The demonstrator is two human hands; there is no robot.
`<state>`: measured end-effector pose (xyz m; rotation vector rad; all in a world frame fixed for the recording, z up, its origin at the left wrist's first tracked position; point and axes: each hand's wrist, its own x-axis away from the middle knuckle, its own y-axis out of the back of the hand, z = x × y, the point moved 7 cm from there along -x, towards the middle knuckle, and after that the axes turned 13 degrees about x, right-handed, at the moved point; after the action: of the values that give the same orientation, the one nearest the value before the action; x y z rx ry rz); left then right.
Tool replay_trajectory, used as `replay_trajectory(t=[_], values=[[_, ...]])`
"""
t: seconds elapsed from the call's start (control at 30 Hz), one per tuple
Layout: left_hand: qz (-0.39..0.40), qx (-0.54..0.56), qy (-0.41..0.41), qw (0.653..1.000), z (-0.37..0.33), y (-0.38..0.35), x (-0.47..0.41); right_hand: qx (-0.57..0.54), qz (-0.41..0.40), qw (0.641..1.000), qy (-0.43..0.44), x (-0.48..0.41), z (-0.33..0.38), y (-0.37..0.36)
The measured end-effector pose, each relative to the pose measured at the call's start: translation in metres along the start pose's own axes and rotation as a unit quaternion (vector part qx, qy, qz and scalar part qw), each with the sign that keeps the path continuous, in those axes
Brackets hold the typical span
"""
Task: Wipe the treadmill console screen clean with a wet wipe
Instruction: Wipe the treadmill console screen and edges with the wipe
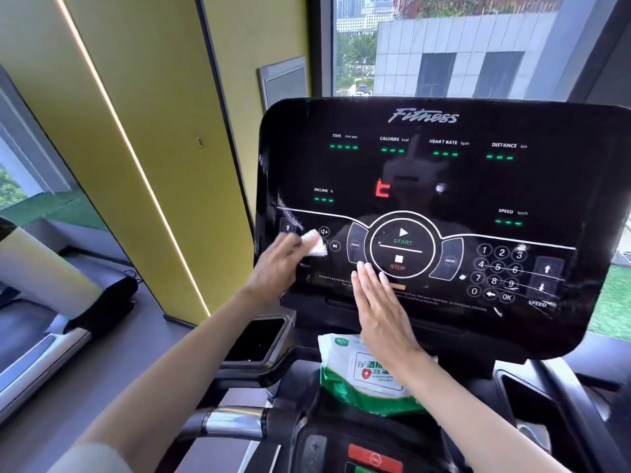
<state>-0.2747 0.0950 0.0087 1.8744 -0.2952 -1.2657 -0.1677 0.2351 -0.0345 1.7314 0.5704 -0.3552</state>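
The left hand (273, 259) grips a small crumpled white wet wipe (314, 243) and presses it on the glossy black treadmill console screen (426, 179), well left of the white-outlined round START/STOP ring (402, 249). Blur hides the exact finger hold. The right hand (379, 308) lies flat with straight fingers just below the ring, holding nothing, its fingertips touching the ring's lower edge. A green-and-white soft pack of wipes (362, 377) sits below the ring, under the console. Pale streaks cross the number keypad (498, 271) far right of the ring, and more show left of the ring near the screen's edge, so most of the glass seems not yet done. To wipe well, spread the wipe flat, work in overlapping passes rightward and upward, press lightly over the ring so no button fires, and lift the right hand clear to avoid fresh prints.
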Motion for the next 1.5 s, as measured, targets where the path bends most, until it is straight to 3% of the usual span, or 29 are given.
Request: replay_trajectory(t=[0.13,0.17,0.27,0.3,0.33,0.47,0.5,0.6,0.63,0.67,0.77,0.8,0.93,0.97,1.03,1.1,1.17,1.2,1.27,1.33,1.37,1.43,1.5], values=[[-0.127,0.046,0.169,0.976,0.029,0.022,0.008,-0.001,-0.003,1.0,0.002,0.001,0.001,-0.001],[-0.107,0.034,0.157,0.981,0.021,0.017,0.011,-0.001,-0.002,1.0,0.003,0.001,0.001,-0.001],[0.074,0.013,-0.003,0.997,-0.017,-0.013,0.028,0.0,-0.005,1.0,0.003,0.002,0.001,-0.002],[0.098,0.007,-0.031,0.995,-0.018,-0.012,0.029,0.002,-0.006,1.0,0.005,0.002,0.001,-0.003],[0.087,0.001,-0.027,0.996,-0.011,-0.006,0.026,0.004,-0.008,1.0,0.006,0.002,0.001,-0.003],[-0.071,0.044,0.155,0.984,0.02,0.02,0.02,0.006,-0.002,1.0,0.006,0.002,0.001,-0.004],[-0.058,0.039,0.139,0.988,0.014,0.014,0.02,0.004,-0.001,1.0,0.006,0.002,0.001,-0.003],[0.1,0.0,-0.012,0.995,-0.016,-0.012,0.027,0.001,-0.003,1.0,0.006,0.002,0.001,-0.001],[0.113,0.0,-0.026,0.993,-0.013,-0.008,0.026,0.0,-0.005,1.0,0.005,0.001,0.0,0.0],[0.097,0.013,0.005,0.995,-0.003,-0.001,0.023,-0.002,-0.005,1.0,0.005,0.001,0.0,-0.001],[-0.055,0.052,0.168,0.983,0.023,0.025,0.025,-0.002,-0.005,1.0,0.007,0.002,0.0,-0.001],[-0.045,0.047,0.16,0.985,0.017,0.021,0.025,0.0,-0.005,1.0,0.009,0.002,0.0,-0.001],[0.138,0.004,-0.021,0.99,-0.017,-0.015,0.028,0.001,0.001,1.0,0.015,0.003,0.0,-0.005],[0.129,0.013,-0.022,0.991,-0.014,-0.01,0.022,0.004,0.0,1.0,0.013,0.002,0.0,-0.006],[0.025,0.044,0.04,0.998,0.002,0.009,0.007,0.006,-0.005,1.0,0.014,0.002,0.0,-0.007],[-0.13,0.079,0.163,0.975,0.023,0.029,-0.002,0.009,-0.006,1.0,0.014,0.002,0.0,-0.008],[-0.199,0.064,0.243,0.947,0.024,0.031,-0.006,0.009,-0.007,1.0,0.014,0.002,0.001,-0.007],[-0.18,0.051,0.227,0.956,0.012,0.022,-0.01,0.008,-0.006,1.0,0.013,0.002,0.001,-0.007],[-0.06,0.032,0.091,0.994,-0.024,-0.005,-0.013,0.009,-0.003,1.0,0.008,0.002,0.0,-0.004],[0.08,-0.002,-0.042,0.996,-0.046,-0.02,-0.006,0.008,-0.01,1.0,0.009,0.002,-0.001,-0.002],[0.092,-0.015,-0.057,0.994,-0.041,-0.015,-0.006,0.008,-0.01,1.0,0.01,0.002,-0.001,-0.002],[0.007,-0.017,0.023,1.0,-0.012,0.005,-0.016,0.007,-0.01,1.0,0.009,0.002,-0.001,-0.003],[-0.142,0.025,0.17,0.975,0.017,0.028,-0.021,0.006,-0.006,1.0,0.004,0.001,0.0,-0.005]])
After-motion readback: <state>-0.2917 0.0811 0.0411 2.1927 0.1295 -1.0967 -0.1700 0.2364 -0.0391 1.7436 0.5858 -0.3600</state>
